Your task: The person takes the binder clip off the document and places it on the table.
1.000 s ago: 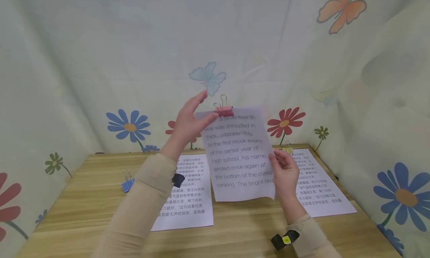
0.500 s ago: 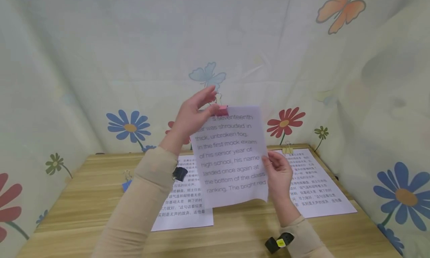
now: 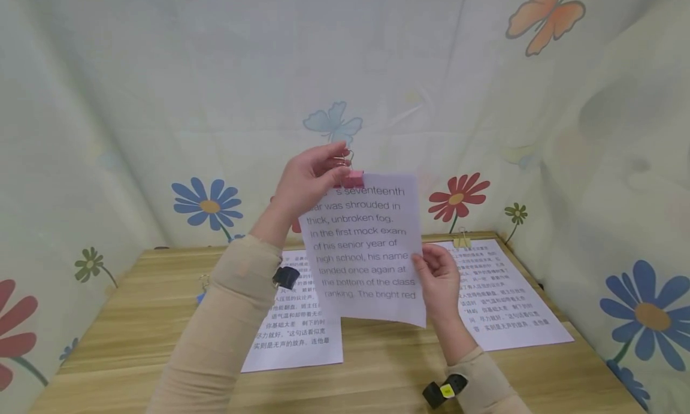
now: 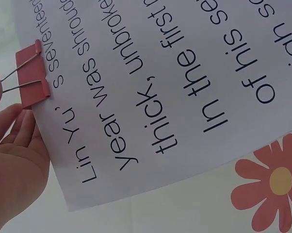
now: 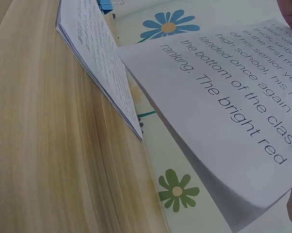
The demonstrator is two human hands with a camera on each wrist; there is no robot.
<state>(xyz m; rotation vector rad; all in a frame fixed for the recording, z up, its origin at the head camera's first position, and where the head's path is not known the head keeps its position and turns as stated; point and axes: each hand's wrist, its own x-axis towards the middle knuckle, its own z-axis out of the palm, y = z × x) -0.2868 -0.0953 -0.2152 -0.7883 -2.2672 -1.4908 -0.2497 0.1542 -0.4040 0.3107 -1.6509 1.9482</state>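
Upright above the table is a printed sheaf of paper [image 3: 366,246] with large English text. A red binder clip [image 4: 32,73] sits on its top edge, wire handles raised. My left hand [image 3: 307,180] holds this clip, its thumb beside the clip body and fingertips at the handles in the head view. My right hand [image 3: 439,279] pinches the sheaf's right edge, low down, between thumb and fingers. In the right wrist view the sheets part slightly at the bottom corner, and that hand shows only at the frame's edge.
A stack of Chinese text [image 3: 293,345] lies on the wooden table [image 3: 388,378] behind the left forearm, a blue binder clip [image 5: 105,7] beside it. On the right is another stack [image 3: 507,306] with a yellow binder clip [image 3: 462,240]. A flowered curtain [image 3: 242,102] surrounds the table.
The sheaf and my right hand have moved left. My left hand, spread beside the red binder clip a second ago, has come onto it, fingers closing at the handles.
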